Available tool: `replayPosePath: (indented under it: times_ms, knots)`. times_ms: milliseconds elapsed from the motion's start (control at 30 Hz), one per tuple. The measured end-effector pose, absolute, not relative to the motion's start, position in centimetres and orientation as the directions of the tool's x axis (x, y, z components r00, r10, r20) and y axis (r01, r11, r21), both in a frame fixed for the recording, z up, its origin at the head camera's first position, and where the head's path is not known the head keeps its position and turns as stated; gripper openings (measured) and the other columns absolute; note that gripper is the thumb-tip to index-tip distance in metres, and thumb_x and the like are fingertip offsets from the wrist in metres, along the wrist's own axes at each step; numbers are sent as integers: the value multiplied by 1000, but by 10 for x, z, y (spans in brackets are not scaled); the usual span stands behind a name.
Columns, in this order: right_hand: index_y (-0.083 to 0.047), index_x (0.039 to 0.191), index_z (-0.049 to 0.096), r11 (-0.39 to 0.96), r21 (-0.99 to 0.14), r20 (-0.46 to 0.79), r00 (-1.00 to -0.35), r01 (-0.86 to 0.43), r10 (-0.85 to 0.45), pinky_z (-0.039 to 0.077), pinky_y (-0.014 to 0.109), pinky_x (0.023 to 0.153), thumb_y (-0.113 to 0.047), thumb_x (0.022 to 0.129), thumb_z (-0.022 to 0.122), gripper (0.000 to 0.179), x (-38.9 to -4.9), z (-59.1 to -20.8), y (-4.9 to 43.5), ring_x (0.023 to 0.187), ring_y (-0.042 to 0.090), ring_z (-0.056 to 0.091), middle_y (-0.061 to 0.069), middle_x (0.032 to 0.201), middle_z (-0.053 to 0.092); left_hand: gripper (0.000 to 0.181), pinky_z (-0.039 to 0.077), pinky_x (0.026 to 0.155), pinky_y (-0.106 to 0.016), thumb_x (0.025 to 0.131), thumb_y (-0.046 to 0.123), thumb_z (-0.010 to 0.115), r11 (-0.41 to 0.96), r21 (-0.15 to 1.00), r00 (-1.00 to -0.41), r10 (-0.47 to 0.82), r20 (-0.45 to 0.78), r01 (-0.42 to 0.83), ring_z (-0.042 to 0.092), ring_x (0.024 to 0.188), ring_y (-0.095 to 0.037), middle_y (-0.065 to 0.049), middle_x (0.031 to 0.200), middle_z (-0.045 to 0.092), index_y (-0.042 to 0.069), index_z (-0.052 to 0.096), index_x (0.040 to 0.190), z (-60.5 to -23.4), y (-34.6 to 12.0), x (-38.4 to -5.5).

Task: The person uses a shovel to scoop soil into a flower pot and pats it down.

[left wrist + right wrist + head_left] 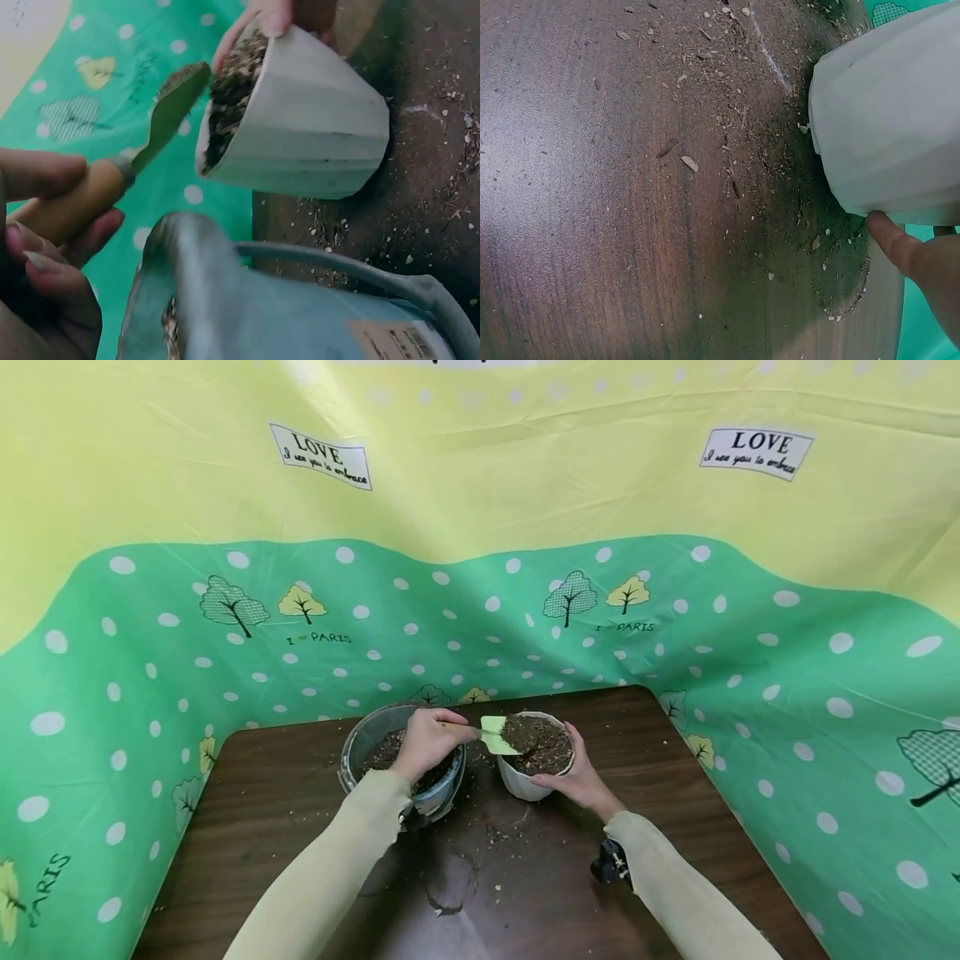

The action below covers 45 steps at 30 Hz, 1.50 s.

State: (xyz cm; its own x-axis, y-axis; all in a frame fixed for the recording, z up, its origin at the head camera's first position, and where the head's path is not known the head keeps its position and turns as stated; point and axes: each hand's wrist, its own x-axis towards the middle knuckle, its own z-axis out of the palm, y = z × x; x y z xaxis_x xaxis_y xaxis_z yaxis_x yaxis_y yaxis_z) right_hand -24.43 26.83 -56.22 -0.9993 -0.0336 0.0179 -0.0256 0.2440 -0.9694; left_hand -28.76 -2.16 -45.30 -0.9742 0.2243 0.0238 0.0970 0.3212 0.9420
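Observation:
My left hand grips a small trowel by its wooden handle. The trowel's light green blade carries dark soil and is held at the rim of a white faceted pot. Soil fills this pot nearly to its rim. My right hand holds the pot from its right side, with the thumb at the near side. In the right wrist view, a finger touches the pot's lower wall. Below my left hand stands a bluish-grey bucket with soil inside.
Loose soil crumbs and bits lie scattered on the dark wooden table, thickest near the pot. A ring-shaped mark shows at the table's front. Green and yellow printed cloth hangs behind and beside the table.

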Motion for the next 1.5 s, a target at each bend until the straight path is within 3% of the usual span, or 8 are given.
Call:
replayPosePath:
  times_ms: [233,467,700,900,1067,1267,1400,1500]
  knots:
    - [-17,159,0,216,-976,20,-999,-28,-38,28,55,109,-7,76,87,120,-244,-565,267,141,44,22,25,157,12,16,55,67,-36,79,25,85,466,868,-972,224,70,170,67,69,-14,5,74,71,14,79,88,-454,2,-287]
    - [-6,157,-2,195,-981,13,-998,-25,-60,27,55,109,-1,76,85,119,-234,-541,262,139,47,22,30,156,11,13,54,64,-34,85,26,80,566,781,-956,262,132,263,65,67,-9,6,80,72,17,78,94,-453,17,-283]
    - [-5,157,-1,209,-978,-26,-997,11,-66,26,54,110,-3,78,84,116,-230,-528,257,140,46,21,29,157,9,12,55,64,-37,87,21,78,669,633,-920,246,306,390,68,73,-16,1,91,74,19,78,99,-452,17,-278]
    - [-2,156,-2,200,-980,-9,-998,-4,-61,25,55,111,-2,78,83,116,-231,-527,259,141,47,20,29,157,8,15,56,61,-41,86,16,78,652,620,-879,163,447,436,69,72,-21,-4,91,74,13,79,100,-448,21,-271]
    - [-1,156,-4,192,-981,-13,-997,0,-69,25,55,111,-2,78,83,117,-232,-528,261,140,48,21,30,156,9,20,56,56,-38,86,18,79,587,648,-837,98,538,485,70,63,-17,-4,84,76,7,79,103,-459,37,-258]
    - [-2,156,-4,164,-986,-8,-997,-5,-77,29,49,110,-2,78,84,117,-231,-529,261,139,46,24,30,156,11,16,54,56,-33,90,23,73,614,647,-871,148,468,452,68,60,-12,3,79,75,11,81,97,-480,51,-241]
    - [-3,156,-4,172,-985,-8,-997,-4,-71,31,46,109,-2,78,84,118,-232,-532,262,139,44,26,30,156,12,18,56,66,-34,90,24,74,568,723,-912,147,382,394,71,72,-13,3,83,75,9,81,98,-484,51,-232]
    - [-5,157,-4,158,-987,3,-998,-14,-68,29,50,110,0,77,84,119,-234,-539,263,140,46,24,30,156,10,18,57,72,-34,89,24,76,510,782,-932,143,333,358,72,81,-12,4,84,75,8,81,97,-481,49,-228]
